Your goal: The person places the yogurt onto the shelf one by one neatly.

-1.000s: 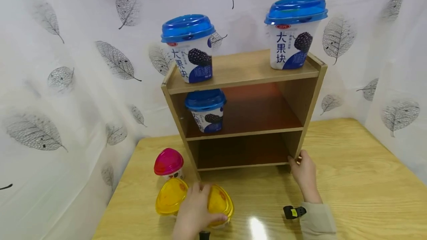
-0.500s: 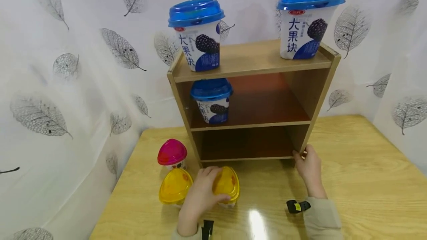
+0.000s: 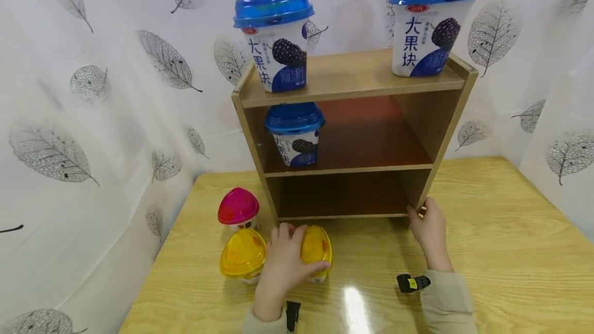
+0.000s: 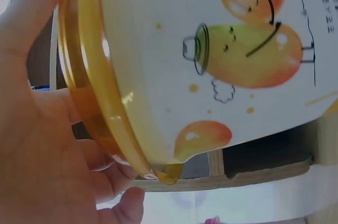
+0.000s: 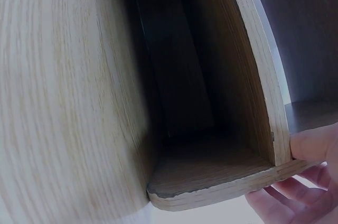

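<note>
My left hand (image 3: 284, 264) grips a yogurt cup with a yellow lid (image 3: 316, 245), just in front of the bottom of a small wooden shelf (image 3: 352, 170). In the left wrist view the fingers curl round the lid rim, and the cup's white side (image 4: 158, 49) carries drawn mangoes. Whether its base touches the table is hidden. With thumb and fingers my right hand (image 3: 429, 228) holds the shelf's lower right corner; the right wrist view shows the thumb on the front edge and the fingers outside the side panel (image 5: 211, 192).
Another yellow-lidded cup (image 3: 243, 254) and a pink-lidded cup (image 3: 238, 207) stand left of the shelf. Blue-lidded yogurt cups stand on the shelf top, left (image 3: 278, 48) and right (image 3: 427, 30), and one (image 3: 297, 135) is on the middle level. A leaf-print curtain (image 3: 116, 117) hangs behind the table.
The left hand has carried its yellow-lidded cup forward, closer to the shelf. My right hand keeps its hold on the corner. The whole head view has shifted somewhat.
</note>
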A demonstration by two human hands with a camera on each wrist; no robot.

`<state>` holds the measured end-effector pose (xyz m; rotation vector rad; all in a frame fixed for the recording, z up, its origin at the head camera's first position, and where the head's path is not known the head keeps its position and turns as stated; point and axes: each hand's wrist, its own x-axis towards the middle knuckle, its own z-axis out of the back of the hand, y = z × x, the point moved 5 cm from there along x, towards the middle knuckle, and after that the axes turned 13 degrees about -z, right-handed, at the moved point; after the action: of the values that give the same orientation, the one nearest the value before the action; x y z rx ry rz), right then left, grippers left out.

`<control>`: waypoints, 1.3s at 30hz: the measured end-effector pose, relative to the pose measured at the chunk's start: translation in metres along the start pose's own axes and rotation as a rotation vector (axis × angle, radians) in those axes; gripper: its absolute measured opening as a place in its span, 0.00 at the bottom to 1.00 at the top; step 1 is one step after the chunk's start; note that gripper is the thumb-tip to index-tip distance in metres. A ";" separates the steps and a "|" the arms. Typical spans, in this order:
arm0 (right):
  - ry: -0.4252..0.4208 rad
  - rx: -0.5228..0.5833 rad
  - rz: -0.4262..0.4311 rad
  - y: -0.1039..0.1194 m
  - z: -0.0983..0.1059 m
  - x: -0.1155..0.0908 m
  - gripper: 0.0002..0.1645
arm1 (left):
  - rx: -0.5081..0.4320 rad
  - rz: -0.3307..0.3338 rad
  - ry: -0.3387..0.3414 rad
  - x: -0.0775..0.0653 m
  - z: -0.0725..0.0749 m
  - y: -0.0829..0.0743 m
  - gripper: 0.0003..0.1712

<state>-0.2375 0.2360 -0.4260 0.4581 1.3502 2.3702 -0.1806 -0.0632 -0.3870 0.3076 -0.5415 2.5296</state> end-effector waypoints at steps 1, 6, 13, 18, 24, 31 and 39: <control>0.001 0.004 -0.002 0.000 0.000 0.000 0.14 | 0.000 -0.002 0.000 0.001 0.000 0.000 0.47; -0.011 0.015 0.003 0.001 0.001 0.001 0.14 | -0.029 -0.012 0.021 0.003 0.002 0.000 0.46; -0.016 0.022 0.007 0.003 0.003 0.003 0.14 | -0.109 -0.022 0.038 0.007 0.006 0.003 0.42; -0.004 0.018 0.006 0.004 0.003 0.004 0.14 | -0.154 -0.082 0.027 0.007 0.010 0.001 0.36; -0.016 0.017 0.008 0.003 0.001 0.004 0.14 | -0.051 -0.010 -0.087 0.006 0.010 -0.002 0.42; -0.015 0.015 0.009 0.000 -0.001 0.001 0.13 | 0.090 0.088 -0.069 0.005 0.003 0.002 0.43; 0.005 0.017 0.008 0.000 -0.002 -0.001 0.14 | -0.139 0.076 -0.033 0.000 0.005 0.004 0.37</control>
<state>-0.2378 0.2339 -0.4272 0.4633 1.3746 2.3690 -0.1821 -0.0686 -0.3842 0.2823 -0.7507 2.5470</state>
